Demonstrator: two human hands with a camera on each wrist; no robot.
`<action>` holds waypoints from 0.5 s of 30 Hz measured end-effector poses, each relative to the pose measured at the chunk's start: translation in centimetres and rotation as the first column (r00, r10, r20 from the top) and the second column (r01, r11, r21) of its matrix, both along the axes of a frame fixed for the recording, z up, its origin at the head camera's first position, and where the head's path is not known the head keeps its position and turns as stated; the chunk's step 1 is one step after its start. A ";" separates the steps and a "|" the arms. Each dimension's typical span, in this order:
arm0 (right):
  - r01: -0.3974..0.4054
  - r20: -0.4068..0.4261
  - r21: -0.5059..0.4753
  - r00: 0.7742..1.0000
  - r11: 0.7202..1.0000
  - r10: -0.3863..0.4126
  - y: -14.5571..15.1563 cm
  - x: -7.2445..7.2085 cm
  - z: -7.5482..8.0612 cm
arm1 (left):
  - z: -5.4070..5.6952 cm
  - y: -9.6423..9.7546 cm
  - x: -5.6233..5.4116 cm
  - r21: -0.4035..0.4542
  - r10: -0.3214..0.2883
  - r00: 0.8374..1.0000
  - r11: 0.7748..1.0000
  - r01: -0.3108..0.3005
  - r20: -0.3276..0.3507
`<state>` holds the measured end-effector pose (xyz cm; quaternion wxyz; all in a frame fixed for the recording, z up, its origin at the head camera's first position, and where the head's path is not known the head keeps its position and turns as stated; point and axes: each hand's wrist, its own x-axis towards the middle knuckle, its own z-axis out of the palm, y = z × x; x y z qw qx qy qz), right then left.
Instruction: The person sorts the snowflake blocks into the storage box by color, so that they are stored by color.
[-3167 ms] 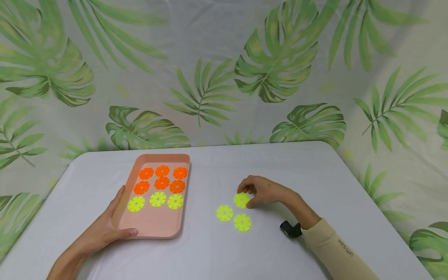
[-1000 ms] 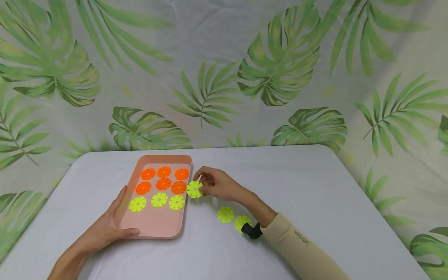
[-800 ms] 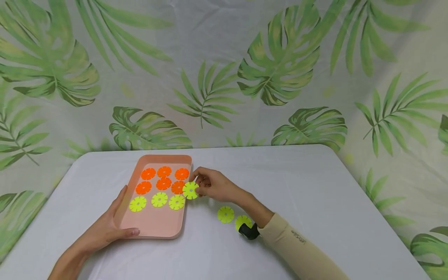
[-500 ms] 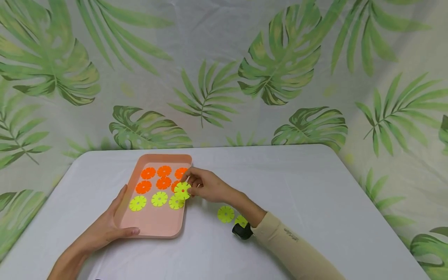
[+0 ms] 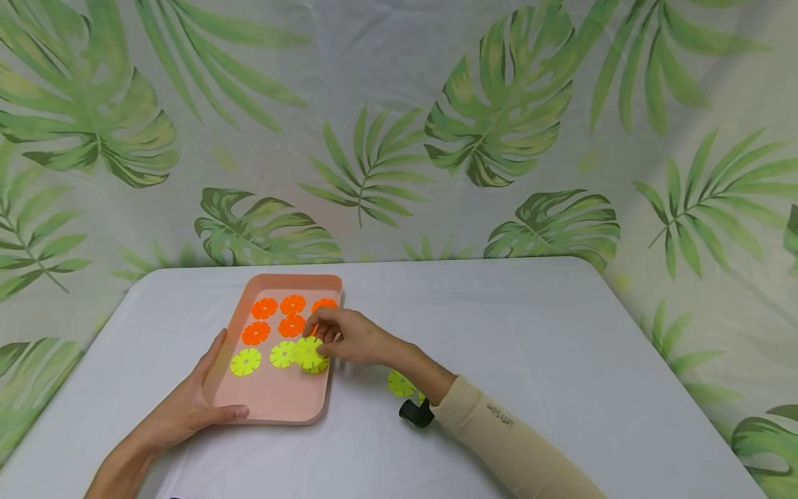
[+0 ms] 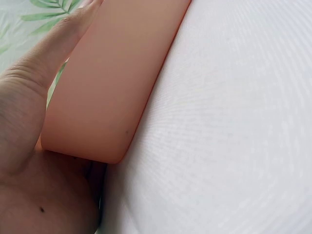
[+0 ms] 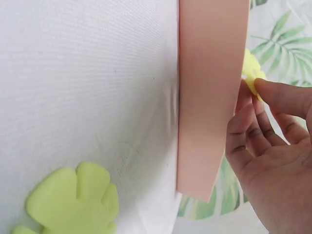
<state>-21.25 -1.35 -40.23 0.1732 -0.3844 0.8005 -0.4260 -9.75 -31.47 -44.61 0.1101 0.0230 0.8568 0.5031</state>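
A pink tray point(image 5: 274, 400) stands on the left of the table. My left hand point(image 5: 187, 405) holds its near left corner, thumb over the front rim and fingers along the left side; the left wrist view shows the tray's outer wall point(image 6: 112, 73) against the palm. Between thumb and fingers, my right hand point(image 5: 361, 338) pinches a yellow-green notched building disc point(image 5: 305, 352) over the tray's right part. It overlaps another yellow-green disc point(image 5: 316, 367) in the tray. The right wrist view has the pinched disc point(image 7: 252, 73) above the tray's rim.
Several orange discs point(image 5: 264, 308) lie in the tray's far part, some behind my right hand. Two yellow-green discs lie in the tray's left and middle, one at the left point(image 5: 246, 362). On the table, one disc point(image 5: 400, 384) and a mostly hidden one lie beneath my right forearm.
My right hand has picked up a yellow-green disc from the table and carried it left, across the tray's right rim to above the tray. The left hand keeps its hold.
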 end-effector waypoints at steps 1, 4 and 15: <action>-0.004 0.002 0.008 1.000 1.000 0.004 -0.1 0.0 0.0 | 0.0 0.0 0.0 0.001 0.001 1.000 1.000 -0.001 0.003; -0.020 0.007 0.040 1.000 0.999 0.019 -0.5 0.1 -0.3 | 0.0 0.0 0.0 0.003 0.003 1.000 1.000 -0.003 0.012; -0.052 0.029 0.123 0.998 0.991 0.049 -1.5 0.5 -1.2 | 0.1 0.1 -0.1 -0.001 0.005 1.000 1.000 -0.005 0.021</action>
